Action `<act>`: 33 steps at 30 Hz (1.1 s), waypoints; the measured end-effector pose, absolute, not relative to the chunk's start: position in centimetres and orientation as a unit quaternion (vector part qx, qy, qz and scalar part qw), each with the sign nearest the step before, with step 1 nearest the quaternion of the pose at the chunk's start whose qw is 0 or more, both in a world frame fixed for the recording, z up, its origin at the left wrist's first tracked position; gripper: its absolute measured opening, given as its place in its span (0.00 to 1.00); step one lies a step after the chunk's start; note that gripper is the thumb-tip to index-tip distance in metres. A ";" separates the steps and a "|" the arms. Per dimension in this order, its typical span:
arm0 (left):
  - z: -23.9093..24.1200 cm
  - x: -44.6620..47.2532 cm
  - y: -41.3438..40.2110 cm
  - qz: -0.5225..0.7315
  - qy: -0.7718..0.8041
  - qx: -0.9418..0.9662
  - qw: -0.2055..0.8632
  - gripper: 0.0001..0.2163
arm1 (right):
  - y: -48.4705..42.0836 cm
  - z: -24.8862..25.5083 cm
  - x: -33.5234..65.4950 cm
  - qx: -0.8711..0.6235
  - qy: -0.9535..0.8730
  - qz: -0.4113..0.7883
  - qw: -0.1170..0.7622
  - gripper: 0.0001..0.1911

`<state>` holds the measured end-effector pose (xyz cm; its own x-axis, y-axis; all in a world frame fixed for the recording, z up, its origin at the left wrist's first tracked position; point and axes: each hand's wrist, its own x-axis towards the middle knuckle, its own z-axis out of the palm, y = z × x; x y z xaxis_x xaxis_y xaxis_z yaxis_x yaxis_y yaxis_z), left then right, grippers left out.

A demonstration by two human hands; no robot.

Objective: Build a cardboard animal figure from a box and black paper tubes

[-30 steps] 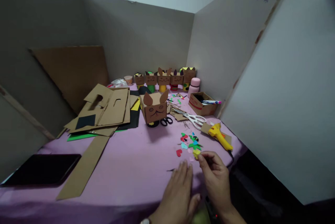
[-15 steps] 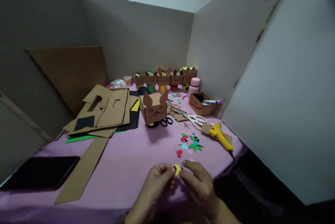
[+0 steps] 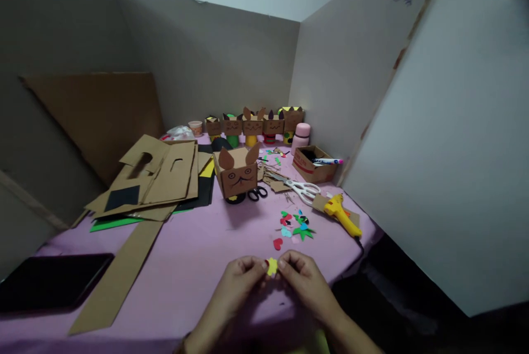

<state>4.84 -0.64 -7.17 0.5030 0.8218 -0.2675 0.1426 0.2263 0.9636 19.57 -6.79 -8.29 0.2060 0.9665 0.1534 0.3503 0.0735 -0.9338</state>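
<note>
A small yellow flower-shaped cutout (image 3: 271,266) is pinched between both hands just above the pink tablecloth (image 3: 194,266) near its front edge. My left hand (image 3: 237,282) grips its left side with curled fingers. My right hand (image 3: 303,282) grips its right side. A scatter of small coloured paper cutouts (image 3: 294,224) lies just beyond the hands, with a red heart (image 3: 278,243) nearest. A cardboard box figure with ears and a drawn face (image 3: 236,173) stands further back.
Flat cardboard pieces (image 3: 157,175), a long cardboard strip (image 3: 119,274) and a black tablet (image 3: 47,282) lie to the left. White scissors (image 3: 303,191), a yellow glue gun (image 3: 339,213) and a small open box (image 3: 313,164) sit right. Several cardboard figures (image 3: 252,125) line the back. Grey partition walls (image 3: 433,139) enclose the table.
My right hand picked the yellow cutout from the scatter and brought it toward me. My left hand lifted off the cloth and joined it, and both now pinch the cutout.
</note>
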 end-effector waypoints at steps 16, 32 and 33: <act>-7.0 3.3 2.7 0.254 0.485 0.795 0.262 0.12 | -3.8 -9.7 35.7 -0.842 -0.478 -0.091 0.234 0.15; -7.6 2.5 1.2 0.225 0.441 0.848 0.186 0.11 | -6.3 -9.8 35.4 -0.771 -0.442 -0.071 0.453 0.31; -7.6 2.5 1.2 0.225 0.444 0.847 0.186 0.11 | -6.8 -9.1 34.5 -0.761 -0.445 -0.039 0.470 0.29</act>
